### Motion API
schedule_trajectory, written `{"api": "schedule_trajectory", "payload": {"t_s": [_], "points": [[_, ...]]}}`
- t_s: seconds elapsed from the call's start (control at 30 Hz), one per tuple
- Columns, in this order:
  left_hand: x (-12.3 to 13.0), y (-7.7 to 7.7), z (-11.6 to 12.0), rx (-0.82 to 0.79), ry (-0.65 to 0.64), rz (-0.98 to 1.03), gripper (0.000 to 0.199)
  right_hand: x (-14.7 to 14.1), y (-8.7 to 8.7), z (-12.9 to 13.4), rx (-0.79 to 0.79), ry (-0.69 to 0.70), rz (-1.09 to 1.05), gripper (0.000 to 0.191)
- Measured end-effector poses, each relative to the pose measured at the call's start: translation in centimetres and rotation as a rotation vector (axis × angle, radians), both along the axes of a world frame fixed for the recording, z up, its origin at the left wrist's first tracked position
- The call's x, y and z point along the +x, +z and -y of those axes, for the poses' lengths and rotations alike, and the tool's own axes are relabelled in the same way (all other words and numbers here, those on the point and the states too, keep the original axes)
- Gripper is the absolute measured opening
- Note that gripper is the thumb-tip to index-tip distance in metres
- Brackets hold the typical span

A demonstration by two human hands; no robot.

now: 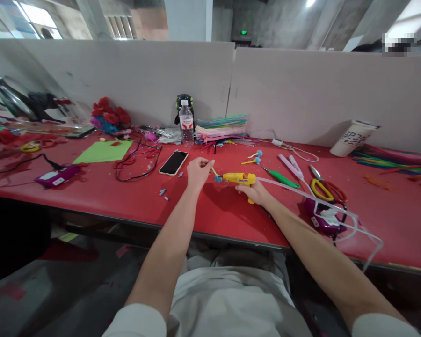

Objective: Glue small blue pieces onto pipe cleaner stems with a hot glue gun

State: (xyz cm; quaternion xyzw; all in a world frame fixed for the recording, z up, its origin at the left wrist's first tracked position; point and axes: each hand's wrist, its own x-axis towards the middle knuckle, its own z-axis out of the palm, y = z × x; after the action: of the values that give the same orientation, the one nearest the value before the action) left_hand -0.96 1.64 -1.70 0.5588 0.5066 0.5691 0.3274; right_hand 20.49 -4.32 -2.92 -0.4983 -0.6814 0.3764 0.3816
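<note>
My right hand (253,191) is wrapped round the handle of a yellow hot glue gun (239,178), its nozzle pointing left. A long translucent glue stick (284,184) trails from the gun's back end. Between the fingertips of my left hand (198,172) is a thin yellow pipe cleaner stem (213,170) with a small blue tuft (218,179) at its lower end. The nozzle is at the tuft; whether they touch I cannot tell. Two similar yellow stems with blue tufts (257,160) lie on the table beyond the gun. Small blue bits (162,192) are scattered left of my left hand.
On the red table (140,199) lie a phone (174,163), a green-handled tool (283,179), a pink flat iron (290,166), scissors (322,187) and a purple power strip (324,217). Behind stand a water bottle (186,124), pipe cleaners (222,128) and a leaning paper cup (352,138).
</note>
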Motion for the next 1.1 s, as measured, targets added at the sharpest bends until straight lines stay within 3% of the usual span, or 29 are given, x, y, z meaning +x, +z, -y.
{"api": "schedule_trajectory", "payload": {"t_s": [0.77,0.87,1.0,1.1], "points": [[-0.1,0.6,0.3,-0.041,-0.012,0.118,0.030,0.3,-0.6,-0.1,0.025,0.003,0.000,0.022],[-0.3,0.7,0.3,-0.064,-0.013,0.180,0.032,0.9,-0.7,-0.1,0.030,-0.040,0.033,0.022],[-0.4,0.5,0.2,-0.063,-0.036,0.240,0.036,2.3,-0.3,-0.3,0.053,-0.196,0.194,0.022],[-0.3,0.5,0.2,-0.055,-0.073,0.256,0.038,3.1,0.3,-0.6,0.089,-0.290,0.333,0.034]]}}
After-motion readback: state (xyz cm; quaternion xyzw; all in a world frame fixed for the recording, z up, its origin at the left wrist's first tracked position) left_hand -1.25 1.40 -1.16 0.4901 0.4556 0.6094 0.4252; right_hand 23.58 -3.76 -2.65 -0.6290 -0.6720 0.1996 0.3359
